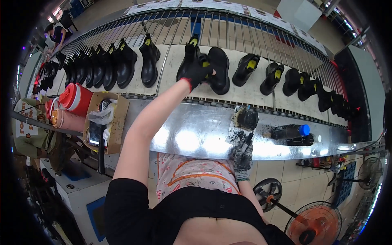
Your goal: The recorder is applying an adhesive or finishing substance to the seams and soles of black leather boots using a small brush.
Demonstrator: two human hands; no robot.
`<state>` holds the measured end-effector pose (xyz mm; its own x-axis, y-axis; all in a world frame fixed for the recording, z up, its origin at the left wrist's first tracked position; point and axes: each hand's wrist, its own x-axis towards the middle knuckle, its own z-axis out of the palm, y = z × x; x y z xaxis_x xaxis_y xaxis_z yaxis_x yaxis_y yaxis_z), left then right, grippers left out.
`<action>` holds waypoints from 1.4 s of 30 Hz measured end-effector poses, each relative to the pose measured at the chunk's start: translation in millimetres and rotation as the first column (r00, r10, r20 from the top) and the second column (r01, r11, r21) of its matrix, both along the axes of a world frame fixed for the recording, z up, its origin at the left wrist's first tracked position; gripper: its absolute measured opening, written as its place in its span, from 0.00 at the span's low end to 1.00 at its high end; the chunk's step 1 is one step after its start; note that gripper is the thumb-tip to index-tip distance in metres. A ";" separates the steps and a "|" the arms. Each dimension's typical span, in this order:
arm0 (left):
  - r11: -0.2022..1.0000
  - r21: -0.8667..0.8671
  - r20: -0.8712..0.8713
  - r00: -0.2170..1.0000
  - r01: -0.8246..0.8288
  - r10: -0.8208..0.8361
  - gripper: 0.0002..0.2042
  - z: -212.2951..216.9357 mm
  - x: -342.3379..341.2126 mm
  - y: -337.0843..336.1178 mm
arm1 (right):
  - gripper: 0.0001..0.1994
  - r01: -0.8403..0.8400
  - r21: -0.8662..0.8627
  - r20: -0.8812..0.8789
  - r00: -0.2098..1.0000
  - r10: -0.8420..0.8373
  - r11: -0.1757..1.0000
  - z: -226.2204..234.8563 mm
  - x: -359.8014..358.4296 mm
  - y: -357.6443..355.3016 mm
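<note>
Head view: the left hand, gloved, has its fingers wrapped around a black boot on the conveyor beyond the counter. The right hand grips a brush at the counter. Best to steady the boot upright before lifting.

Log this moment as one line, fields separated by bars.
left hand: gloved, gripping black boot on conveyor | right hand: gloved, holding brush over metal bench

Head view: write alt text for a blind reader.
A person's gloved left hand grips a black boot on a conveyor lined with black boots, while the gloved right hand holds a brush over a shiny metal bench.
</note>
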<state>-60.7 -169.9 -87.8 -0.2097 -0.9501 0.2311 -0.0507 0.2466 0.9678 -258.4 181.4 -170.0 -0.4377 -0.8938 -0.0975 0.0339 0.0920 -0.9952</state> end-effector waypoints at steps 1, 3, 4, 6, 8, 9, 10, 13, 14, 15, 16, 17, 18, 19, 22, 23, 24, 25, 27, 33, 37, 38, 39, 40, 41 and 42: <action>0.994 0.091 0.184 0.982 -0.052 0.035 0.30 3.2 -10.3 -19.0 | 0.25 -0.017 -0.035 0.239 0.971 0.025 0.999 9.2 3.5 -5.9; 0.981 0.157 0.365 0.930 -0.111 0.047 0.31 11.9 -35.6 -27.0 | 0.20 -0.014 0.039 0.320 0.948 0.001 0.999 13.9 -0.6 -9.0; 0.993 0.015 0.563 0.822 -0.119 0.090 0.30 12.9 -50.0 -25.7 | 0.16 -0.015 0.128 0.398 0.916 -0.038 0.992 14.8 -3.7 -12.3; 0.969 -0.167 0.692 0.678 -0.180 0.245 0.25 -0.6 -54.6 -36.5 | 0.13 -0.017 0.162 0.485 0.872 -0.065 0.987 19.5 -1.2 -19.1; 0.978 -0.124 0.582 0.786 -0.167 0.208 0.26 2.3 -57.2 -32.0 | 0.16 -0.013 0.166 0.736 0.667 -0.114 0.986 10.9 -11.7 -13.7; 0.984 -0.082 0.457 0.871 -0.160 0.180 0.26 2.3 -57.9 -26.5 | 0.16 0.008 0.171 0.735 0.665 -0.133 0.985 4.1 -16.8 -7.9; 0.948 -0.135 0.216 0.925 -0.289 0.313 0.29 -2.8 -52.1 -22.6 | 0.16 0.018 0.166 0.647 0.752 -0.123 0.986 3.6 -13.5 -5.7; 0.656 -0.390 0.118 0.671 -0.647 0.732 0.34 -15.5 -31.0 -11.8 | 0.23 -0.014 0.097 0.318 0.948 -0.018 0.995 9.9 -7.6 -13.2; 0.551 -0.555 0.228 0.523 -0.623 0.822 0.37 -31.2 -17.6 -19.4 | 0.25 -0.027 0.160 0.607 0.791 -0.076 0.987 -8.9 -15.5 -9.4; 0.558 -0.552 0.230 0.530 -0.619 0.816 0.37 -33.9 -15.5 -21.1 | 0.27 -0.051 0.221 0.820 0.550 -0.157 0.974 -22.6 -26.2 -6.9; 0.753 -0.369 0.533 0.540 -0.545 0.652 0.38 -35.3 -10.8 -17.6 | 0.32 -0.114 0.229 0.937 0.294 -0.187 0.967 -16.5 -33.8 -6.6; 0.867 -0.127 0.758 0.517 -0.482 0.399 0.39 -34.4 -6.9 -17.2 | 0.32 -0.116 0.229 0.937 0.297 -0.186 0.966 -21.8 -34.4 -5.2; 0.874 -0.095 0.772 0.520 -0.477 0.367 0.40 -31.7 -3.5 -22.3 | 0.32 -0.120 0.241 0.804 0.581 -0.129 0.963 -30.7 -33.5 -1.3; 0.863 -0.106 0.765 0.514 -0.493 0.388 0.40 -31.9 -0.2 -28.3 | 0.32 -0.130 0.242 0.593 0.804 -0.040 0.962 -34.7 -31.5 -3.3; 0.904 -0.199 0.816 0.447 -0.378 0.366 0.36 -62.4 34.5 -42.6 | 0.34 -0.134 0.128 0.065 0.990 0.127 0.983 35.0 0.3 -23.4; 0.916 -0.184 0.830 0.442 -0.356 0.339 0.34 -68.2 32.2 -45.8 | 0.35 -0.127 0.090 -0.280 0.949 0.148 0.988 44.7 5.5 -22.4; 0.929 -0.144 0.831 0.468 -0.341 0.301 0.33 -63.4 18.4 -42.8 | 0.30 -0.097 0.062 -0.222 0.969 0.109 0.993 30.5 3.1 -15.0; 0.935 -0.111 0.828 0.489 -0.336 0.274 0.31 -57.8 10.1 -35.9 | 0.25 -0.081 0.032 -0.158 0.984 0.085 0.996 13.8 -0.2 -6.5; 0.905 -0.091 0.847 0.446 -0.415 0.290 0.35 -48.5 14.1 -21.4 | 0.33 -0.067 0.134 -0.373 0.921 0.112 0.989 -10.9 -9.8 -1.4; 0.858 0.247 0.571 0.783 -0.450 0.247 0.40 -33.3 47.9 47.3 | 0.24 -0.068 0.025 -0.211 0.975 0.071 0.997 -92.4 -38.4 6.3; 0.952 0.081 0.653 0.737 -0.295 0.173 0.36 -22.0 71.0 132.6 | 0.24 0.009 -0.040 0.092 0.996 -0.005 0.999 -49.2 -30.9 -7.4; 0.939 0.037 0.684 0.694 -0.343 0.226 0.36 -26.7 75.0 154.9 | 0.26 0.012 -0.027 0.326 0.945 -0.002 1.000 -30.6 -25.9 -12.4; 0.928 -0.008 0.708 0.653 -0.374 0.269 0.36 -27.7 75.3 174.6 | 0.26 0.021 -0.028 0.327 0.945 -0.011 0.999 -41.9 -33.2 -12.4; 0.929 -0.008 0.711 0.652 -0.370 0.265 0.36 -21.3 77.6 192.7 | 0.26 0.011 -0.012 -0.089 0.996 -0.012 1.000 -57.7 -43.2 -13.7; 0.936 -0.022 0.721 0.643 -0.351 0.258 0.37 -13.1 82.6 211.1 | 0.27 -0.005 0.009 -0.489 0.872 0.009 1.000 -37.0 -32.7 -19.3; 0.943 -0.036 0.731 0.634 -0.331 0.251 0.38 -11.8 84.1 225.1 | 0.29 0.002 0.141 0.053 0.999 -0.010 0.990 -11.5 -24.1 -11.3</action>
<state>23.4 55.1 -99.6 0.0203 -0.9991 0.0385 -0.7899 0.0076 0.6132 -282.5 170.1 -181.6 -0.4340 -0.8668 -0.2454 0.0874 0.2306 -0.9691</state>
